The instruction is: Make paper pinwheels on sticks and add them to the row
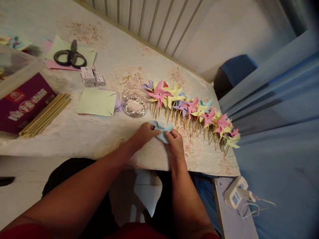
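Observation:
Both hands meet over a light blue paper pinwheel (161, 130) lying on the table near its front edge. My left hand (146, 132) pinches the paper's left side, fingers closed on it. My right hand (175, 142) presses and grips its right side from below. Just behind them a row of several finished pinwheels (191, 108) in pink, yellow, purple and blue, each on a wooden stick, stretches to the right corner of the table. A clear dish of silver pins (134, 103) stands right behind my left hand.
Cut paper squares (97, 102), a bundle of wooden sticks (46, 115), a purple box (22, 103), small white boxes (91, 76) and black scissors (70, 57) on coloured paper lie to the left. A white power strip (236, 195) sits low right; a blue cloth (279, 139) hangs on the right.

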The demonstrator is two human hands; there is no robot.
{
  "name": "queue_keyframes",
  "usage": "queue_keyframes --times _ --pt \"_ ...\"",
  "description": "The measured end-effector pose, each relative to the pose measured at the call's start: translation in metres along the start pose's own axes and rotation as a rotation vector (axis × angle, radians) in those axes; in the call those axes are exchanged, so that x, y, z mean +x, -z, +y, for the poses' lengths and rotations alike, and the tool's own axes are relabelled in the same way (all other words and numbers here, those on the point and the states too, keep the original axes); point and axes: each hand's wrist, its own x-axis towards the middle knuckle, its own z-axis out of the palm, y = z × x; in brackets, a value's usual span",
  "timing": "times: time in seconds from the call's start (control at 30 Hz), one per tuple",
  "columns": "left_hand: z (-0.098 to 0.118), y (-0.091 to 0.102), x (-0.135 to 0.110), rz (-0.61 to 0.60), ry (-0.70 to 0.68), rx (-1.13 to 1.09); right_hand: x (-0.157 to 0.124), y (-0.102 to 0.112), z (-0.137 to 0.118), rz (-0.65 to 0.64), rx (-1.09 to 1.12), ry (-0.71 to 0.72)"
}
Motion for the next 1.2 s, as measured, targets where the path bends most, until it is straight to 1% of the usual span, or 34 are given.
queue_keyframes --times 0.07,0.13,0.2,0.3,0.43,0.53,0.63,0.8,0.97,1.2 --pt "0.001 0.0 0.0 0.01 0.041 -0.081 0.001 0.004 -0.001 0.07 0.027 0.029" --pt "0.002 0.001 0.0 0.031 0.069 -0.152 0.003 0.007 -0.001 0.181 0.004 0.075" --pt "0.002 0.002 0.0 0.043 0.081 -0.222 0.004 0.01 0.003 0.275 -0.072 0.108" --pt "0.004 0.005 -0.001 0.039 0.068 -0.296 0.006 0.009 0.011 0.332 -0.203 0.125" --pt "0.006 0.007 -0.003 0.021 0.062 -0.331 0.008 0.0 0.019 0.335 -0.317 0.145" --pt "0.008 0.01 -0.006 0.006 0.055 -0.346 0.008 -0.005 0.018 0.31 -0.441 0.185" --pt "0.012 0.013 -0.011 0.049 0.051 -0.349 0.007 -0.01 0.017 0.302 -0.528 0.207" --pt "0.018 0.019 -0.019 0.015 0.04 -0.35 0.006 -0.016 0.016 0.285 -0.63 0.246" --pt "0.02 0.027 -0.027 0.003 0.014 -0.338 0.004 -0.015 0.02 0.234 -0.765 0.322" --pt "0.03 0.039 -0.041 0.016 0.058 -0.346 0.007 -0.01 0.028 0.227 -0.887 0.346"
